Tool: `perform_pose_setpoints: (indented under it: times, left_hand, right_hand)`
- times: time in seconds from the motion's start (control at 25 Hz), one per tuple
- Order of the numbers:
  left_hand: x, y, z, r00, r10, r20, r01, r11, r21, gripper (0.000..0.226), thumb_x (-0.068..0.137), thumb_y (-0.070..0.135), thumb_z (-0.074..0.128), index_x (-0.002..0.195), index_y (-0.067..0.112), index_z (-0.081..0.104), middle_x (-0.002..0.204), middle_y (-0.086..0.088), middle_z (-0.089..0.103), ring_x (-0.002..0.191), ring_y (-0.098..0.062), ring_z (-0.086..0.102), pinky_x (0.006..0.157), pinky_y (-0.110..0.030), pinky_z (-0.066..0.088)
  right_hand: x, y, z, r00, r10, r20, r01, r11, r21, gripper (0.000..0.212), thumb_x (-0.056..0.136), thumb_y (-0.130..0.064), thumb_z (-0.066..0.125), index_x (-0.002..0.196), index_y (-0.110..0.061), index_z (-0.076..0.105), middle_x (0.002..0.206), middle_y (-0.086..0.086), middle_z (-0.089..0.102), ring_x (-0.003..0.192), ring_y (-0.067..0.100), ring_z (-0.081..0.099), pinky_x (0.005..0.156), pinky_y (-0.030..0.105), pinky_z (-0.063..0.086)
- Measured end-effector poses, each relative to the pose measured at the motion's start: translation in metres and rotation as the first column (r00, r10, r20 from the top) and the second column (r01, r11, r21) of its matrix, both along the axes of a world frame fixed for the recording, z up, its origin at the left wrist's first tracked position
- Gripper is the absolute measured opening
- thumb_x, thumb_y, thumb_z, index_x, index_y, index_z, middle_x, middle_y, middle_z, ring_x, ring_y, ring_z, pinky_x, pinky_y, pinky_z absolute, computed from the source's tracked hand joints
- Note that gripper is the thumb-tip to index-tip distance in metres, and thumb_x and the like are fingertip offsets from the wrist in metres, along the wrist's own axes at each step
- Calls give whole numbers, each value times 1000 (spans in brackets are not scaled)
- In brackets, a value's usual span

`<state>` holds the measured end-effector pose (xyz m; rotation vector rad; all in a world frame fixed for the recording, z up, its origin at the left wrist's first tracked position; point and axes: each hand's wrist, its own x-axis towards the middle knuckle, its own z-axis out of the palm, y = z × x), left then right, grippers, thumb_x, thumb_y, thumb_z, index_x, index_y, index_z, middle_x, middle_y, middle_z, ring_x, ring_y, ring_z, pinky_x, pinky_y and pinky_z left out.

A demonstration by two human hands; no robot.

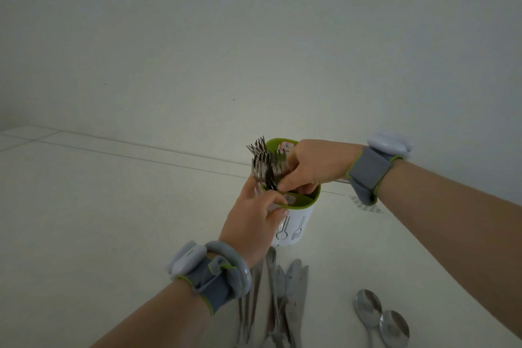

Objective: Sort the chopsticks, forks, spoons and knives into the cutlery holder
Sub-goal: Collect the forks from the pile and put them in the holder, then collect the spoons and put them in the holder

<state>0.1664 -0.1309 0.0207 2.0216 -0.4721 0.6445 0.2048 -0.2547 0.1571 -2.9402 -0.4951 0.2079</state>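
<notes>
Table lies open left of the cutlery holder; forks bristle above it, knives and spoons clutter near.

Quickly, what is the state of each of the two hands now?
Left hand: grips the cutlery holder.
Right hand: pinches the forks standing in it.

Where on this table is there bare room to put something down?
The wide stretch of table left of the cutlery holder is bare, as is the strip between the knives and spoons. The holder's top, full of forks, is crowded.
</notes>
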Motion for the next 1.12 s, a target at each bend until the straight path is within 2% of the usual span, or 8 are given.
perform_pose_setpoints:
  times: [0.12,0.36,0.52,0.64,0.72,0.84,1.0,1.12]
  left_hand:
    - [0,1,-1,1000,-1,0,1,1000,-3,15,85,20,62,99,16,66,127,-1,45,107,-17,51,80,-18,36]
    - [1,4,-2,1000,-21,-6,20,999,-29,25,83,18,64,108,19,65,132,-4,44,115,-20,48,94,-29,44]
    - [-3,4,-5,1000,17,15,-16,998,-60,31,81,13,64,110,23,62,136,-3,42,111,-15,47,84,-21,39]
    - [-18,5,-9,999,33,19,-31,997,-70,27,79,8,63,103,21,60,132,-5,44,111,-20,50,85,-28,46]
    - [-26,9,-12,997,67,44,-64,994,-85,27,76,4,65,99,16,59,124,-6,48,110,-23,52,87,-35,50]
    - [-43,20,-17,988,156,19,-152,981,-123,30,74,5,68,100,12,54,109,-7,52,104,-26,54,83,-43,51]
    - [-77,33,-25,975,204,-85,-206,979,-14,29,78,15,67,102,15,51,109,-11,56,96,-20,55,78,-34,45]
    - [-100,49,-24,965,214,-154,-207,976,63,26,80,20,66,103,18,52,110,-8,58,97,-20,57,82,-35,46]
  right_hand:
    - [-2,4,-5,994,51,97,-48,998,-31,25,86,-27,63,89,-4,74,75,10,75,59,19,71,51,14,54]
    - [-8,-4,-16,993,44,113,-40,999,-35,20,82,-26,65,92,-10,70,70,13,72,53,17,59,36,14,41]
    - [-19,-22,-23,981,26,195,-28,1000,7,27,83,-24,62,107,-13,66,90,6,73,59,7,59,39,6,40]
    - [-45,-40,-28,960,-33,277,3,994,110,29,86,-19,59,115,-14,62,96,-2,71,58,-2,56,54,10,43]
    - [-68,-53,-34,955,-95,282,38,979,199,26,88,-18,58,114,-16,63,91,-6,68,57,-2,57,51,7,40]
    - [-116,-78,-49,956,-234,176,143,898,416,15,87,-22,60,101,-22,66,83,-9,69,56,9,65,41,11,42]
    - [-186,-111,-91,909,-418,-8,307,655,690,9,84,-15,62,87,-20,68,80,5,73,51,11,62,39,20,43]
    - [-209,-117,-130,816,-577,-3,446,628,638,11,86,-22,59,90,-16,68,80,4,71,57,11,61,46,23,46]
